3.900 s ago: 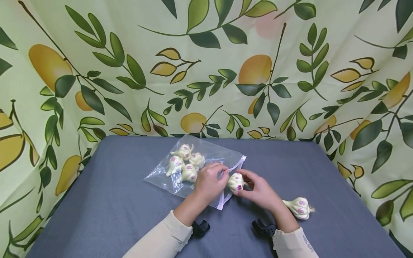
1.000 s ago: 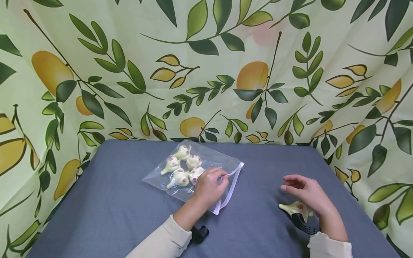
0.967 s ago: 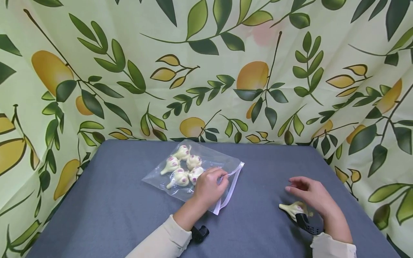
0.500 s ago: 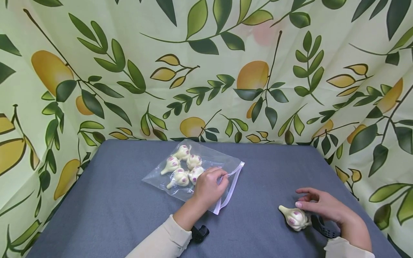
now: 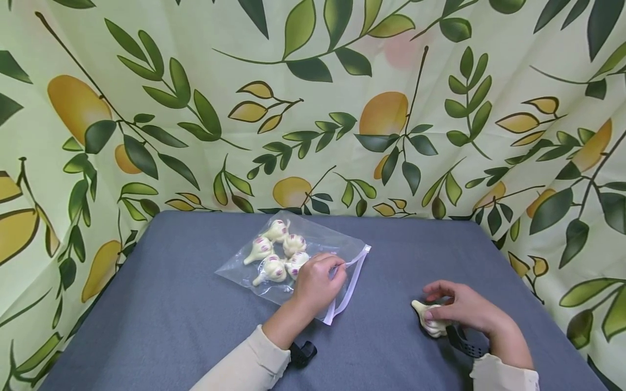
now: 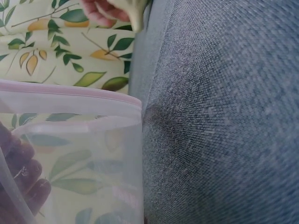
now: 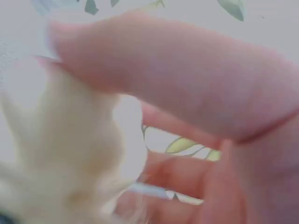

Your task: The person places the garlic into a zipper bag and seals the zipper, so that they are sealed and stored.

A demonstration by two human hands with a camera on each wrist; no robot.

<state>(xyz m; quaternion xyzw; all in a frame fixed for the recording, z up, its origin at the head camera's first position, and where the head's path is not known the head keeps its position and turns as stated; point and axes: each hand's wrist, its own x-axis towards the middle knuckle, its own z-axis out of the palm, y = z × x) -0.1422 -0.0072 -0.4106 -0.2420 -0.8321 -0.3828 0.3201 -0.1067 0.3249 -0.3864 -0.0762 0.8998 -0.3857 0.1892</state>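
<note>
Got grey tablecloth point(image 5: 191, 320), leafy fruit-print drape point(image 5: 318, 92) at 12 o'clock. Pinching zip bag point(image 5: 325, 239) at 11 with left hand point(image 5: 318, 279), garlic bulb point(image 5: 433, 327) at 4 with half-curled right hand point(image 5: 463, 307).

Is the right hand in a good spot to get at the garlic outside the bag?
Yes, it seems so: the right hand curves round that garlic, and the bag lies apart from both, so nothing appears in the way.
</note>
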